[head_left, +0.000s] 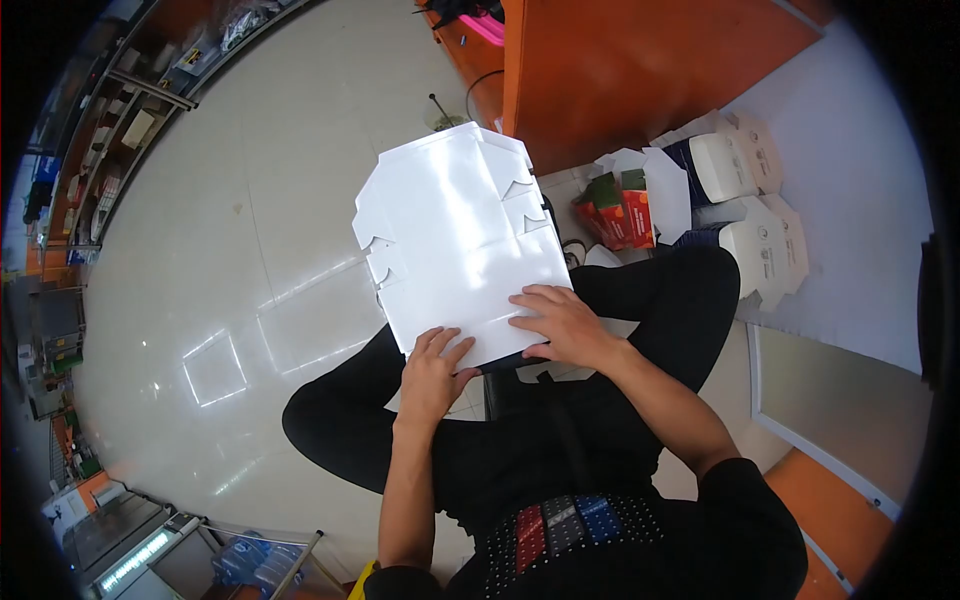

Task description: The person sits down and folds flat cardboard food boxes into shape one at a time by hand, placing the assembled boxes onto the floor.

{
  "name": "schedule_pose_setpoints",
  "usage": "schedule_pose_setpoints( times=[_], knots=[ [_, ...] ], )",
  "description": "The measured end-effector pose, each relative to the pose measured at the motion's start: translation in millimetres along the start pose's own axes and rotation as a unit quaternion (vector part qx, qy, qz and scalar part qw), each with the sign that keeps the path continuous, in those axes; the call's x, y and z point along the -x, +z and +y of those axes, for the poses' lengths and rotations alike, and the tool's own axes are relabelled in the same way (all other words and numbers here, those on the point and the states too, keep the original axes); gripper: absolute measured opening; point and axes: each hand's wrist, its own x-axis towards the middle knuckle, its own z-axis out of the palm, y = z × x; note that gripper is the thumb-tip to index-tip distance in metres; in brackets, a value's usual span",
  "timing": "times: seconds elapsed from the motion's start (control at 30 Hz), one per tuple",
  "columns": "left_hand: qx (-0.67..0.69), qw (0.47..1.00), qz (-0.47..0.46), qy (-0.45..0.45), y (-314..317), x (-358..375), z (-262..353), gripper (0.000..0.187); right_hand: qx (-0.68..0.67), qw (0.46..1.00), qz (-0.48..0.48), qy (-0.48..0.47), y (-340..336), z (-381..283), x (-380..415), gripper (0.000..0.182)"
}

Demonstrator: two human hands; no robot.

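Observation:
A flat white die-cut cardboard sheet (465, 235) with notched side flaps lies in front of my lap, its glossy face up. My left hand (433, 378) rests on its near left corner, fingers spread on the surface and thumb at the near edge. On the near right part lies my right hand (568, 328), its fingers spread over the sheet and its thumb near the edge. Neither hand is wrapped round anything. What supports the sheet is mostly hidden beneath it.
Folded white cartons (745, 250) and red-green packages (617, 212) stand at the right beside an orange cabinet (640, 75). Shelves (125, 140) with goods line the left. Blue plastic bottles (255, 562) are at the lower left.

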Motion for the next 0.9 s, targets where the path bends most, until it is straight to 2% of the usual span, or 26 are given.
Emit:
schedule_pose_setpoints(
  times=[0.1, 0.2, 0.3, 0.4, 0.6, 0.8, 0.9],
  knots=[
    [0.036, 0.999, -0.007, -0.011, -2.1, -0.9, -5.1, 0.051, -0.038, 0.999, 0.014, -0.013, 2.1, 8.7, 1.7, 0.047],
    [0.054, 0.998, -0.004, -0.044, -3.0, -0.7, 1.1, 0.049, 0.030, 0.999, -0.007, -0.009, 5.0, 0.8, 2.3, 0.050],
    [-0.009, 1.000, 0.011, -0.006, 1.7, 2.1, 7.2, 0.047, 0.043, 0.999, -0.005, -0.022, 1.4, -5.2, 2.4, 0.052],
    [-0.038, 0.999, 0.011, -0.018, -3.7, 2.1, 14.5, 0.046, 0.016, 1.000, 0.019, 0.000, 3.3, -7.6, 4.9, 0.055],
    [-0.032, 0.999, 0.029, -0.012, -0.2, 8.0, 3.6, 0.041, 0.024, 0.997, 0.063, 0.045, 1.5, -5.8, 8.9, 0.054],
    [0.053, 0.998, 0.032, -0.028, -10.7, 3.7, -1.5, 0.038, 0.007, 0.998, 0.054, 0.017, -4.9, -1.9, 9.6, 0.041],
    [0.044, 0.998, 0.038, -0.019, -9.3, 5.7, -2.4, 0.037, 0.002, 0.998, 0.069, 0.007, -4.2, -2.6, 9.8, 0.035]
  ],
)
